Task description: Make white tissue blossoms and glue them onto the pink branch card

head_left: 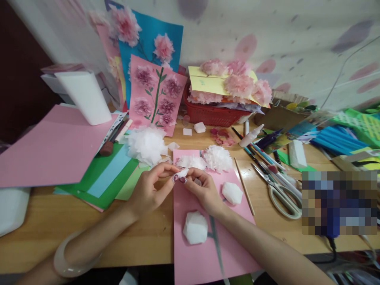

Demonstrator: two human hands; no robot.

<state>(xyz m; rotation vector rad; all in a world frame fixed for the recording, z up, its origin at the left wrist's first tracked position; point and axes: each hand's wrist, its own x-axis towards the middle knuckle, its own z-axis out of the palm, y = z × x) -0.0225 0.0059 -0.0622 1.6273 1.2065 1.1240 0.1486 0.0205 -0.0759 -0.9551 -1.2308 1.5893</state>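
Note:
Between the fingertips of my left hand and my right hand, a small folded piece of white tissue paper is pinched. Both hands are closed on it, above a pink sheet with a painted grey-green stem. Fluffy white paper flowers sit at the sheet's far end, partly behind my fingers. Two flat white tissue stacks lie lower on it: one left of the stem, another beside my right wrist. Left of the sheet rests a pile of white tissue.
Scissors, a wooden stick, brushes and a glue bottle lie to the right. Behind stand a red basket with pink paper flowers and a pink flower picture. Green paper and a large pink sheet are left.

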